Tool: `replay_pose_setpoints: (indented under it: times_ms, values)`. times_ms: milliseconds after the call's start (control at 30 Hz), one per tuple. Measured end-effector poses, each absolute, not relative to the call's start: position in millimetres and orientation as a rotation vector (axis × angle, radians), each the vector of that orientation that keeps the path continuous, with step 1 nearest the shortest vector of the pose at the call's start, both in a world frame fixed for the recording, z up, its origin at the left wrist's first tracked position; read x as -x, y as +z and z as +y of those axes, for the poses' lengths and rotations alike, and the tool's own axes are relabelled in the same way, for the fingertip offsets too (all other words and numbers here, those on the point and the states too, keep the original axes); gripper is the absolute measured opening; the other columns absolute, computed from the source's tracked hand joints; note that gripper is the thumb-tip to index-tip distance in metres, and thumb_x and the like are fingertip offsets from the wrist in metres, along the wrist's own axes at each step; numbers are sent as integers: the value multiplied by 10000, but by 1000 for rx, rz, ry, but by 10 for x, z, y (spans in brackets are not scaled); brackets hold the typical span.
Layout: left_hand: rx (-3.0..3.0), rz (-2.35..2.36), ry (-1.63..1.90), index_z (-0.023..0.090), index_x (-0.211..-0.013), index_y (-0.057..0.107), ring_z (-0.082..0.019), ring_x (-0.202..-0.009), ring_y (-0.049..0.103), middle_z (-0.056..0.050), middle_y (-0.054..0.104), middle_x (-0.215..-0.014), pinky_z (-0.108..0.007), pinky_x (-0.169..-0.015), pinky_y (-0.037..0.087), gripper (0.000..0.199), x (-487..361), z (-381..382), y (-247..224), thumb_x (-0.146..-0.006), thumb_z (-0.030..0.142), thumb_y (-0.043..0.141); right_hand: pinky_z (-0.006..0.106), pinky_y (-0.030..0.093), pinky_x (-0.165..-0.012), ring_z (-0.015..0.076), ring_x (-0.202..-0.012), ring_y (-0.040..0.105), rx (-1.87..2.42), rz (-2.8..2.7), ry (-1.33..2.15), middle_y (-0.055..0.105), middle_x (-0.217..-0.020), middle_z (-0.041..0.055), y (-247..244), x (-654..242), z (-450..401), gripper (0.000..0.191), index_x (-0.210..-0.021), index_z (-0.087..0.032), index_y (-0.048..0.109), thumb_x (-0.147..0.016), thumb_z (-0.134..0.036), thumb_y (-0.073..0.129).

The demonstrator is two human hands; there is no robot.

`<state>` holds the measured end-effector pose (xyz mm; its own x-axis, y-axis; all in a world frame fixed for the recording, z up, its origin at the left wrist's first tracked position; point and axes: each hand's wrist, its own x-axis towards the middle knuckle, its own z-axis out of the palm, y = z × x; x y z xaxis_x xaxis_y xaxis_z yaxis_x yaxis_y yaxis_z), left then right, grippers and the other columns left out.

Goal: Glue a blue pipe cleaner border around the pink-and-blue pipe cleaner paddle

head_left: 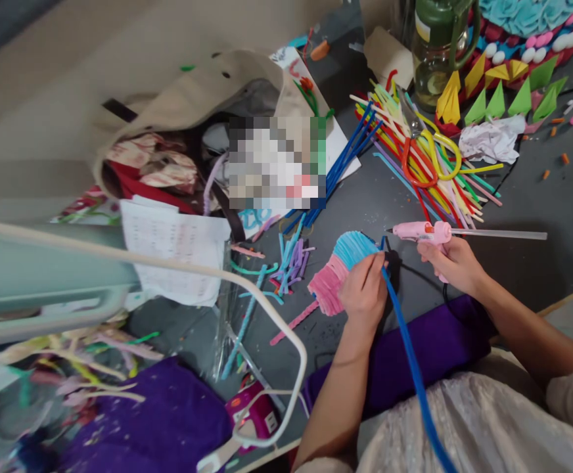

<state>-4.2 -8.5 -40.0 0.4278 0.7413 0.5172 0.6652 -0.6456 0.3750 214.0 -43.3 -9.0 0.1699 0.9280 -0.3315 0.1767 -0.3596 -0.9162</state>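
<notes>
My right hand [451, 261] is wrapped round the handle of a pink glue gun [419, 231], whose nozzle points left and whose clear glue stick juts out to the right. Left of it, my left hand [365, 286] pinches a blue pipe cleaner [412, 348] near one end; the rest trails down over my lap. Under and beside that hand lies a flat piece of pipe cleaners, with a light blue part [355, 248] on top, a pink part [326, 286] below and a pink stem at its lower left. My left fingertips partly hide the blue end.
Coloured pipe cleaners [434, 177] with scissors [447, 157] lie at the back, near a green-lidded bottle [437, 79] and folded paper pieces [501, 98]. Short cut pieces [294, 259] lie at left. A white curved bar [286, 328] crosses the left foreground; a cloth bag [192, 108] stands behind.
</notes>
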Motion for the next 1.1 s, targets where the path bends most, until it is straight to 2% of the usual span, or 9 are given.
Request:
replay_pose_setpoints:
  times_ms: [133, 400, 500, 667, 800, 933, 1033, 1100]
  values:
    - [-2475, 1137, 1146, 206, -1330, 696, -203, -1019, 769, -109, 782, -1170, -342, -902, 632, 325, 121, -112, -441, -1037, 183, 556, 250, 394, -466, 158, -518, 544, 1673, -1038, 1245, 512, -502, -21, -130, -2140, -437, 535, -738, -205, 641, -918, -703, 565]
    - [-2446, 1264, 1306, 189, -1188, 764, -185, -972, 767, -101, 779, -1108, -331, -874, 644, 262, 94, -42, -390, -1054, 209, 540, 221, 355, -421, 104, -438, 474, 1573, -969, 1326, 520, -503, -46, -80, -2165, -419, 458, -786, -187, 660, -898, -630, 647]
    - [-2530, 1257, 1474, 191, -1113, 791, -173, -943, 766, -88, 786, -1051, -303, -854, 634, 231, 51, 25, -359, -1034, 184, 575, 225, 408, -435, 109, -461, 515, 1448, -860, 1377, 569, -540, -33, -22, -2121, -375, 458, -773, -189, 664, -790, -636, 759]
    - [-2731, 1024, 1556, 202, -1133, 794, -175, -922, 766, -79, 787, -1005, -256, -790, 614, 224, -1, 51, -384, -979, 136, 646, 263, 543, -543, 147, -583, 646, 1221, -692, 1570, 708, -688, 9, 72, -1917, -344, 448, -819, -193, 703, -634, -549, 901]
    - [-2767, 985, 1462, 211, -1198, 772, -173, -875, 747, -73, 769, -948, -257, -767, 574, 260, -57, 40, -396, -989, 138, 635, 276, 554, -567, 146, -578, 650, 1167, -682, 1602, 715, -674, -2, 99, -1732, -379, 360, -804, -189, 694, -614, -411, 905]
    - [-2764, 1142, 1327, 205, -1248, 740, -176, -868, 726, -89, 756, -975, -270, -797, 552, 270, -15, 81, -333, -1027, 196, 585, 258, 500, -538, 134, -543, 629, 1193, -610, 1401, 686, -632, -24, 98, -1672, -343, 310, -793, -191, 663, -625, -341, 877]
    - [-2616, 1561, 859, 171, -1388, 649, -282, -1087, 686, -168, 715, -1200, -377, -938, 550, 451, 257, 113, -261, -983, 367, 678, 262, 495, -545, 134, -559, 632, 1197, -500, 1176, 701, -668, -22, 74, -1743, -273, 332, -810, -204, 631, -624, -340, 869]
    - [-2486, 1695, 528, 136, -1400, 619, -344, -1170, 649, -198, 672, -1298, -443, -983, 542, 583, 547, 96, -233, -916, 433, 753, 266, 488, -548, 124, -546, 615, 1197, -491, 1052, 712, -684, -14, 41, -1824, -238, 318, -818, -202, 634, -643, -349, 856]
